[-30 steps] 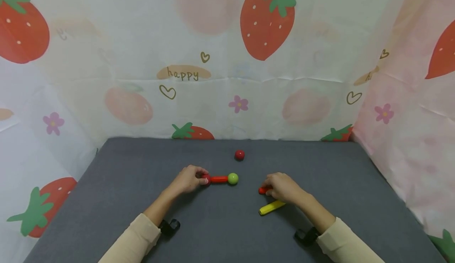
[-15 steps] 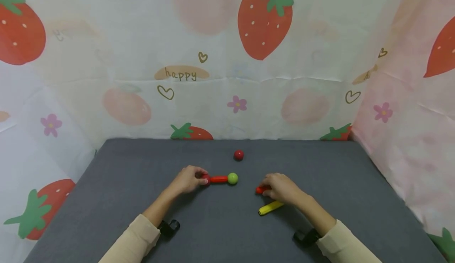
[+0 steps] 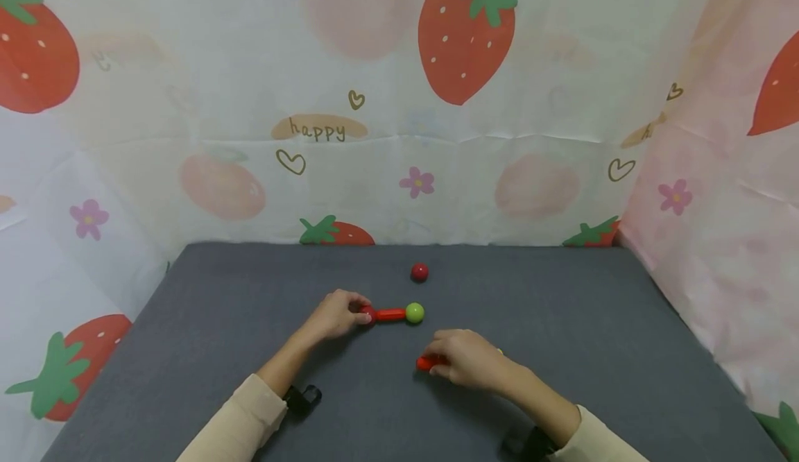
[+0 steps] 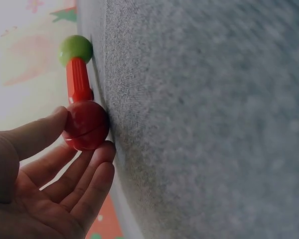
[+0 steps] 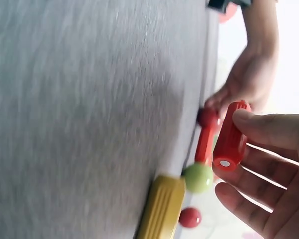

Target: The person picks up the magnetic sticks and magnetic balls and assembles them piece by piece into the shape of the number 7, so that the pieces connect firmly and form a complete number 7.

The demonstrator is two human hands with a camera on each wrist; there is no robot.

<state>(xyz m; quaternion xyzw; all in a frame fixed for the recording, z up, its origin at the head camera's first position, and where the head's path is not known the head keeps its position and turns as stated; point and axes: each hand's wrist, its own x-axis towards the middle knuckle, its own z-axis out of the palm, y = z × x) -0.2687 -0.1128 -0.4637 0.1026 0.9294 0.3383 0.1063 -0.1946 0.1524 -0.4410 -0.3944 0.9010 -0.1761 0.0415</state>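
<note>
Two bare hands work on a grey felt mat. The right hand has its thumb and fingers curled round a short red rod, holding it just above the mat, near the person and a little right of centre. The left hand pinches a red ball between thumb and fingertips; that ball sits on one end of a red stick with a green ball on the far end, all lying on the mat.

To join the rod well, the left hand should probably keep the chain pinned while the right hand lines the rod's flat end squarely with the green ball.

A yellow rod shows only in the right wrist view; from the head camera the right hand hides nearly all of it. A loose red ball lies well beyond. The right wrist view is blurred.
</note>
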